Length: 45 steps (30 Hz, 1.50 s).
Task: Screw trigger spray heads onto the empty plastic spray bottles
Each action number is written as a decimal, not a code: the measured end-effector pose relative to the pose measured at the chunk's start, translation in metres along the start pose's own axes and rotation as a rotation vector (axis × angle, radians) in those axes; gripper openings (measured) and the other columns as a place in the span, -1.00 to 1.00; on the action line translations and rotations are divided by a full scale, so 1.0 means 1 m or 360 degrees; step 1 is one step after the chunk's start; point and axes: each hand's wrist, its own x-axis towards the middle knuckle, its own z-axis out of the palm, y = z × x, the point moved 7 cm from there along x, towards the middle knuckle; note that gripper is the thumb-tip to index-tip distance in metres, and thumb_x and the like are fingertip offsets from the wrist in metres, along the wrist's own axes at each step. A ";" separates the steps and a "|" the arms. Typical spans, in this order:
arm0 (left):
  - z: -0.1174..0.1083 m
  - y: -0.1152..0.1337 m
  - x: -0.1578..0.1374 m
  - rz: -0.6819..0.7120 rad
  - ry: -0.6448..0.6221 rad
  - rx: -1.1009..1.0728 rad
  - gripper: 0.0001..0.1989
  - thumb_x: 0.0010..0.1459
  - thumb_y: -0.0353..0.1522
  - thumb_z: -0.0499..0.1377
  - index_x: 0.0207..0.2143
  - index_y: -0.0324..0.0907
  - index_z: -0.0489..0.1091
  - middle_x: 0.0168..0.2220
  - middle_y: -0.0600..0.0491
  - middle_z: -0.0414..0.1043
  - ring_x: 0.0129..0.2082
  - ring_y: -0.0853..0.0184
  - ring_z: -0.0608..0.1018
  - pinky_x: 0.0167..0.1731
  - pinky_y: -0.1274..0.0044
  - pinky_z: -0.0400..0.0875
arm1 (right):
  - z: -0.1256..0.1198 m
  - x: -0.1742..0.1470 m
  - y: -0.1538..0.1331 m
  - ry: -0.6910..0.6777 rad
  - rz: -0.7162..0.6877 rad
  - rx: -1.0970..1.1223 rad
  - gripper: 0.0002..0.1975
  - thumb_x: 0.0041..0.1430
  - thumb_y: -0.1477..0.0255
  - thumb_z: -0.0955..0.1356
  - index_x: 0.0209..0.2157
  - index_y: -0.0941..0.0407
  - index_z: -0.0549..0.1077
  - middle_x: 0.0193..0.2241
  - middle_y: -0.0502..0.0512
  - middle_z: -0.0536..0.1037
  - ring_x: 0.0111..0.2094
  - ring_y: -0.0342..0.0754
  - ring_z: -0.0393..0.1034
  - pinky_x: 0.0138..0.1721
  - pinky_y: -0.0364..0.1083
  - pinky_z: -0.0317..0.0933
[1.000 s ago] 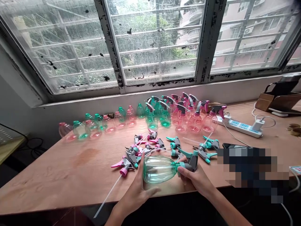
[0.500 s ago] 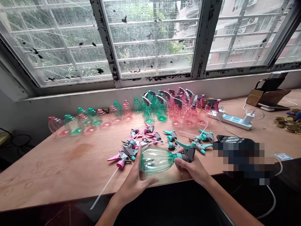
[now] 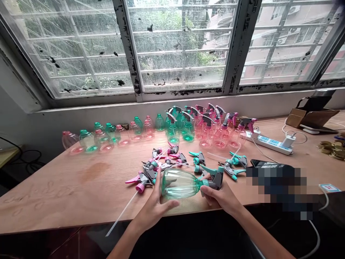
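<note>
A clear green spray bottle (image 3: 179,183) lies on its side in the air over the table's front edge, its base to the left. My left hand (image 3: 155,205) cups the base end, the thumb held below the bottle. At the neck, my right hand (image 3: 218,192) closes thumb and fingers around the collar of the grey and teal trigger sprayer (image 3: 217,178), which sits on the bottle's mouth. Just behind my hands lie loose pink and grey trigger sprayers (image 3: 142,181) and teal ones (image 3: 234,172), some with white dip tubes.
Green and pink bottles without tops (image 3: 102,140) line the back left. Several bottles with sprayers (image 3: 221,136) stand at back centre. On the right are a power strip (image 3: 272,142), a phone (image 3: 269,165), a brown box (image 3: 309,117) and gold-coloured discs (image 3: 334,148).
The view has shifted slightly, moving the background a little to the right. Both hands keep their hold on the bottle; the right-hand fingers have shifted slightly at the collar.
</note>
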 end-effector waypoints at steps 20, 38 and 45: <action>0.008 0.005 -0.002 0.0006 -0.0149 -0.0223 0.00 0.21 -0.26 0.34 0.45 0.12 -0.29 0.46 -0.05 -0.02 0.41 0.00 0.16 0.36 0.21 0.11 | 0.001 -0.002 -0.001 -0.0093 -0.0088 0.0079 -0.63 0.12 0.24 0.54 -0.16 0.11 0.43 -0.65 -0.12 0.47 -0.64 -0.16 0.30 -0.56 -0.15 0.17; 0.011 0.005 -0.003 0.0081 -0.0140 -0.0045 0.03 0.21 -0.27 0.33 0.44 0.19 -0.37 0.50 0.00 -0.18 0.44 0.02 0.06 0.39 0.19 0.02 | -0.009 -0.004 -0.001 0.0090 -0.0096 0.0101 -0.66 0.12 0.19 0.53 -0.28 0.09 0.41 -0.58 -0.03 0.57 -0.67 -0.17 0.30 -0.62 -0.17 0.11; 0.007 0.002 -0.004 0.0001 -0.0102 -0.0068 0.11 0.12 -0.23 0.40 0.46 0.07 -0.31 0.50 -0.04 -0.19 0.46 0.01 0.00 0.40 0.21 -0.02 | -0.004 -0.003 0.002 -0.0053 -0.0107 0.0062 -0.68 0.15 0.23 0.53 -0.22 0.11 0.44 -0.55 -0.02 0.56 -0.63 -0.16 0.34 -0.56 -0.14 0.18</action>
